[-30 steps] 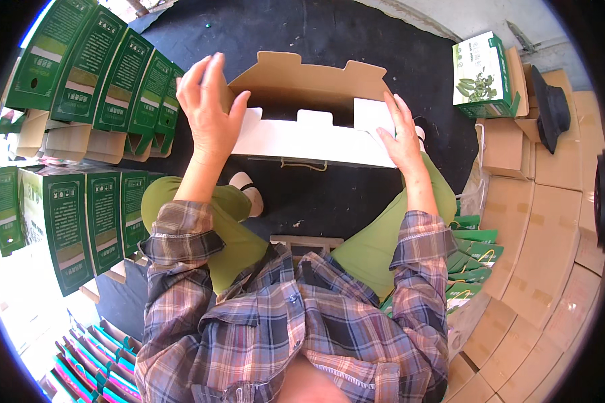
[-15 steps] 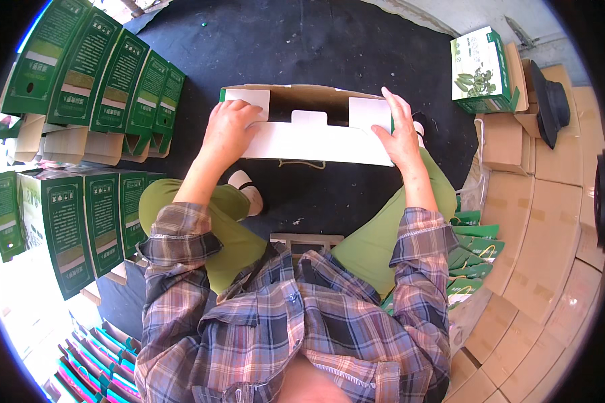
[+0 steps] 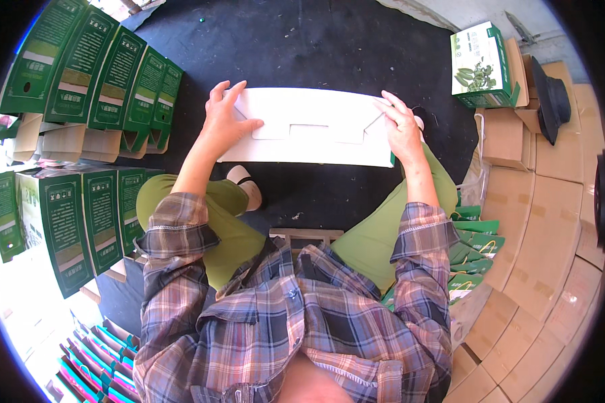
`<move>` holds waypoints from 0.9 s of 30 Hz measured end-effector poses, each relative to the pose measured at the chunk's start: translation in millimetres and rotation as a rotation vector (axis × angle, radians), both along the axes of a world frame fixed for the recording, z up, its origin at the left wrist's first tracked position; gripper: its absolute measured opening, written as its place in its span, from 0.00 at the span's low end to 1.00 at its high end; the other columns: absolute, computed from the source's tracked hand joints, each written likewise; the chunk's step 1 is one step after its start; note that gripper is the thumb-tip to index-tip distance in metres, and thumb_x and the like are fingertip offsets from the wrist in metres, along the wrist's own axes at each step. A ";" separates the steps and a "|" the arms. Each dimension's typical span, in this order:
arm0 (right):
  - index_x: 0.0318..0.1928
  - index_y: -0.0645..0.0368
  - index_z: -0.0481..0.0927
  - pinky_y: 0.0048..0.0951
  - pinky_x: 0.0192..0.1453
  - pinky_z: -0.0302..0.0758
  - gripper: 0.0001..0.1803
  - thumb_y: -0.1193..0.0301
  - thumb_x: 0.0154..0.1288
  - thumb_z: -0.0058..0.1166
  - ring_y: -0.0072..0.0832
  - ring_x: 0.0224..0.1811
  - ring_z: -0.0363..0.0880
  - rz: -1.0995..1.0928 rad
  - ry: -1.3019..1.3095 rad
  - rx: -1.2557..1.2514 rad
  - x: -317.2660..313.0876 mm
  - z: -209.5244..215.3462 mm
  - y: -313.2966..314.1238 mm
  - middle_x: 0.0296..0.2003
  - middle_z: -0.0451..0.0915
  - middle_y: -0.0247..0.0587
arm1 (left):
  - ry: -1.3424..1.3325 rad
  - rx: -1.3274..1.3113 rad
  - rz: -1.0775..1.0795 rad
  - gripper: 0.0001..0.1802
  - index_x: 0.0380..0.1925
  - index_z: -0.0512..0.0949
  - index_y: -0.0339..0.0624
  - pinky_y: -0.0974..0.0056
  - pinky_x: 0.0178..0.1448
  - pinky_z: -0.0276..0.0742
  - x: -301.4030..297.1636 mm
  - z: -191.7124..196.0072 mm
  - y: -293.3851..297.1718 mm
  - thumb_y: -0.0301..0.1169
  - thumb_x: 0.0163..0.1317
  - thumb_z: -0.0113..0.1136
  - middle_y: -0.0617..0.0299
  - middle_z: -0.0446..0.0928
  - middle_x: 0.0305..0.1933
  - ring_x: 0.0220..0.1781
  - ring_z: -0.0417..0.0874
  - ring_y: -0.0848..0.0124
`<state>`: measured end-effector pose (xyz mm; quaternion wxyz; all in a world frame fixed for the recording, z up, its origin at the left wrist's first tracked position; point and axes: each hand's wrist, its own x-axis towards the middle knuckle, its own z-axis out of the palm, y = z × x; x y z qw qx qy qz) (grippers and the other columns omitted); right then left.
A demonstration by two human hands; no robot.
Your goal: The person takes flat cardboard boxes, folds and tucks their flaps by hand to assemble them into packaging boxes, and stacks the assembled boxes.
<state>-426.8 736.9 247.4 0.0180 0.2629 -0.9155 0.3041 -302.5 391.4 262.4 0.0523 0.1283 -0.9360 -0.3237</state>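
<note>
A cardboard box (image 3: 309, 146) stands between my knees with its white flaps uppermost, forming a nearly flat face. Its front panel meets the far one around a tab and slot at the middle, and a strip of green shows at the near right corner. My left hand (image 3: 226, 122) grips the left end, thumb lying on the white face and fingers raised around the far corner. At the right end my right hand (image 3: 401, 129) has its fingers over the edge; its thumb is mostly hidden.
Green printed boxes (image 3: 101, 74) stand in rows on the left, with colourful folded cartons (image 3: 101, 363) below. To the right are stacked brown cartons (image 3: 544, 221), green bags (image 3: 474, 248), a dark hat (image 3: 551, 101) and a white-and-green box (image 3: 478, 67). Black sheeting (image 3: 302, 47) covers the floor.
The far panel and side flaps have come down, so the dark opening of the box is covered. My left hand has shifted to the far left corner, its thumb on the face.
</note>
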 end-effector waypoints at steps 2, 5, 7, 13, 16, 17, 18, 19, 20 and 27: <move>0.57 0.48 0.78 0.38 0.65 0.67 0.23 0.72 0.58 0.58 0.42 0.61 0.69 0.027 -0.038 -0.023 -1.9 -2.8 0.7 0.62 0.69 0.39 | -0.002 -0.018 0.000 0.44 0.62 0.69 0.49 0.50 0.67 0.64 -1.3 -0.3 -1.4 0.37 0.40 0.76 0.47 0.58 0.66 0.66 0.61 0.47; 0.62 0.46 0.72 0.41 0.64 0.68 0.33 0.64 0.53 0.65 0.44 0.61 0.67 -0.043 -0.063 0.101 17.5 10.1 -20.7 0.63 0.65 0.40 | -0.024 -0.058 0.031 0.43 0.59 0.70 0.48 0.51 0.65 0.67 0.1 3.4 3.7 0.35 0.39 0.76 0.49 0.61 0.63 0.64 0.63 0.48; 0.63 0.46 0.69 0.42 0.63 0.69 0.38 0.62 0.49 0.68 0.45 0.61 0.66 -0.076 -0.065 0.156 20.2 13.2 -26.6 0.63 0.64 0.41 | -0.036 -0.078 0.051 0.41 0.57 0.72 0.47 0.51 0.64 0.69 -1.3 5.8 11.9 0.33 0.38 0.77 0.49 0.62 0.62 0.63 0.63 0.48; 0.62 0.46 0.69 0.43 0.59 0.72 0.41 0.61 0.44 0.72 0.44 0.58 0.68 -0.171 0.017 0.271 25.8 11.1 -37.2 0.59 0.65 0.41 | -0.030 -0.152 0.117 0.38 0.53 0.72 0.47 0.51 0.61 0.71 -3.2 3.5 22.9 0.34 0.37 0.77 0.51 0.64 0.59 0.61 0.65 0.50; 0.59 0.47 0.71 0.42 0.57 0.73 0.39 0.61 0.44 0.73 0.44 0.57 0.69 -0.182 0.040 0.275 26.5 10.1 -39.3 0.57 0.66 0.42 | -0.036 -0.205 0.135 0.38 0.53 0.72 0.47 0.52 0.59 0.73 -3.0 2.6 23.3 0.33 0.37 0.77 0.52 0.64 0.59 0.61 0.66 0.51; 0.58 0.48 0.72 0.43 0.57 0.73 0.38 0.61 0.43 0.73 0.44 0.56 0.69 -0.182 0.050 0.264 26.5 9.5 -39.6 0.56 0.67 0.42 | -0.031 -0.215 0.135 0.36 0.52 0.72 0.47 0.52 0.59 0.73 -2.5 1.4 23.2 0.34 0.39 0.76 0.52 0.64 0.59 0.61 0.66 0.51; 0.58 0.48 0.72 0.43 0.57 0.73 0.38 0.61 0.43 0.73 0.44 0.56 0.69 -0.183 0.050 0.265 25.4 8.4 -37.6 0.56 0.67 0.42 | -0.024 -0.223 0.133 0.35 0.52 0.73 0.46 0.52 0.58 0.73 -3.0 0.9 23.5 0.35 0.40 0.76 0.52 0.64 0.59 0.61 0.66 0.51; 0.57 0.49 0.74 0.40 0.55 0.74 0.34 0.61 0.47 0.71 0.42 0.54 0.71 -0.170 0.078 0.227 23.2 6.1 -33.9 0.54 0.69 0.43 | -0.023 -0.222 0.132 0.35 0.52 0.73 0.46 0.52 0.58 0.73 -3.2 1.3 22.7 0.35 0.40 0.76 0.52 0.64 0.59 0.61 0.66 0.51; 0.55 0.50 0.75 0.38 0.54 0.75 0.29 0.61 0.52 0.68 0.39 0.52 0.74 -0.158 0.106 0.188 20.2 3.4 -29.6 0.53 0.71 0.43 | 0.002 -0.219 0.135 0.32 0.51 0.74 0.45 0.53 0.57 0.73 -2.9 2.1 20.2 0.36 0.43 0.74 0.52 0.67 0.57 0.59 0.69 0.53; 0.48 0.67 0.77 0.30 0.48 0.74 0.25 0.54 0.72 0.46 0.29 0.42 0.78 -0.601 -0.806 -0.618 -2.8 -39.3 33.6 0.42 0.80 0.41 | -0.235 0.831 0.618 0.26 0.44 0.77 0.39 0.60 0.40 0.77 2.5 -50.9 -41.9 0.53 0.64 0.55 0.58 0.79 0.37 0.38 0.79 0.66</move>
